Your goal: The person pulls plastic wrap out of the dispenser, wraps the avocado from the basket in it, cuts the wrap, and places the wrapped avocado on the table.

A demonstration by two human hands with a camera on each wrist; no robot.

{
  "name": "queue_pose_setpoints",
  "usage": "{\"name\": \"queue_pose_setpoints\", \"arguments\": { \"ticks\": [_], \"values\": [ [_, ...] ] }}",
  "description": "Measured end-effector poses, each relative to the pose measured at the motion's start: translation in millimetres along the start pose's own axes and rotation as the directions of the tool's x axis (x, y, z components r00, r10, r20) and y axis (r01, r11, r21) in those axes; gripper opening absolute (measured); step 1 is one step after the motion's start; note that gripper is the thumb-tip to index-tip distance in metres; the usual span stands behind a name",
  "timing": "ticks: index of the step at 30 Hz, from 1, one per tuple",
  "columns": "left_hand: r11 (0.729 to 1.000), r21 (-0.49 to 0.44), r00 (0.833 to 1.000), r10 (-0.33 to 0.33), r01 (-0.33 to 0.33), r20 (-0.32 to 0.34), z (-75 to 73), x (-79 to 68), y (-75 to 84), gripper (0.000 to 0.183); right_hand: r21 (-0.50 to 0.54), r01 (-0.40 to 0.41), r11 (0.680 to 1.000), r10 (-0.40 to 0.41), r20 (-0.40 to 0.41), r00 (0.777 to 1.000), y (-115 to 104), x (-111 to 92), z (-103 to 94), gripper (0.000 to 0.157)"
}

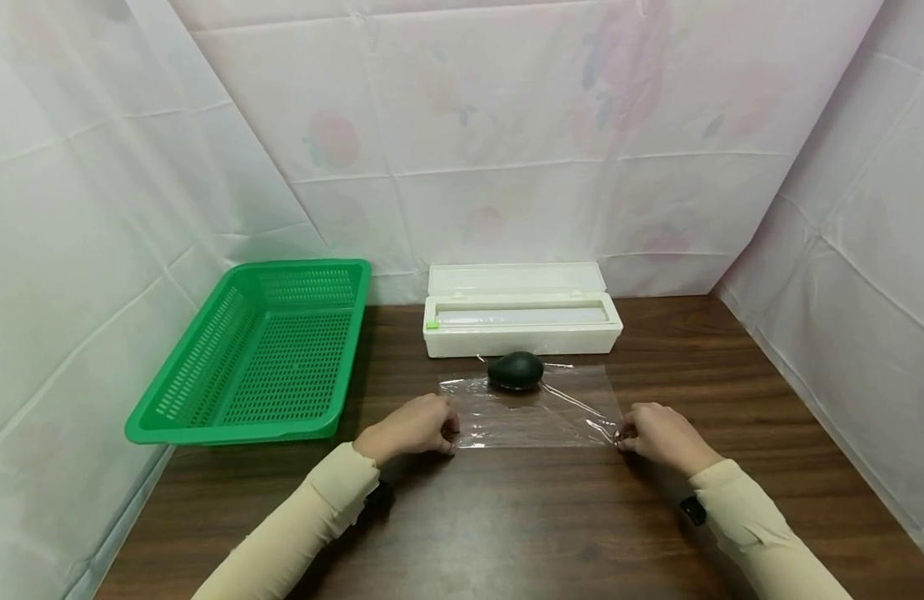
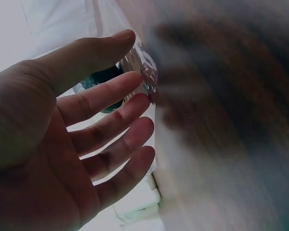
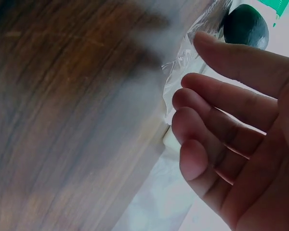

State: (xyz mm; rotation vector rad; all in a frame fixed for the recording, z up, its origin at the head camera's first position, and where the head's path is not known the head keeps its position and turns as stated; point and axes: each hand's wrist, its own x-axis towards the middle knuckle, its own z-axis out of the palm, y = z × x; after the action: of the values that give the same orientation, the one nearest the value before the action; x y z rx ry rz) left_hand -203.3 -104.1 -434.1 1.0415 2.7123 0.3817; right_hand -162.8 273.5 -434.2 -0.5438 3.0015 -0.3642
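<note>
A sheet of clear cling film (image 1: 521, 429) lies flat on the table between both hands. Near its far edge rests a dark green avocado (image 1: 516, 372). My left hand (image 1: 419, 427) is at the film's near left corner; in the left wrist view its thumb and fingers are spread apart, the film's wrinkled edge by the fingertips. At the near right corner is my right hand (image 1: 666, 435), its fingers loosely bent and the thumb apart from them, as the right wrist view shows. The film there is bunched and shiny beside the thumb tip.
Behind the avocado stands a white cling film box (image 1: 525, 342), lid raised, with a roll inside and a green slider at its left end. A green plastic basket (image 1: 354, 350) sits on the left. Patterned white cloth (image 1: 476, 142) hangs around the wooden table (image 1: 521, 533).
</note>
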Motion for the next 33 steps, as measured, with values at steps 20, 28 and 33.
{"name": "queue_pose_setpoints", "arguments": {
  "ticks": [20,28,33],
  "values": [
    [0.991,0.110,0.993,0.083,-0.074,-0.084,4.3,0.6,-3.9,0.012,-0.062,0.006,0.998,-0.006,0.011,1.000,1.3,4.7,7.5,0.014],
    [0.997,0.056,0.997,0.057,-0.054,-0.056,3.8,1.0,-7.7,0.015,-0.039,-0.004,0.999,0.005,0.029,1.000,0.5,4.7,6.0,0.015],
    [0.999,-0.038,0.999,-0.004,0.003,-0.031,-0.3,-1.2,-7.5,0.012,-0.019,-0.007,1.000,0.007,0.022,1.000,4.3,4.3,5.3,0.012]
  ]
}}
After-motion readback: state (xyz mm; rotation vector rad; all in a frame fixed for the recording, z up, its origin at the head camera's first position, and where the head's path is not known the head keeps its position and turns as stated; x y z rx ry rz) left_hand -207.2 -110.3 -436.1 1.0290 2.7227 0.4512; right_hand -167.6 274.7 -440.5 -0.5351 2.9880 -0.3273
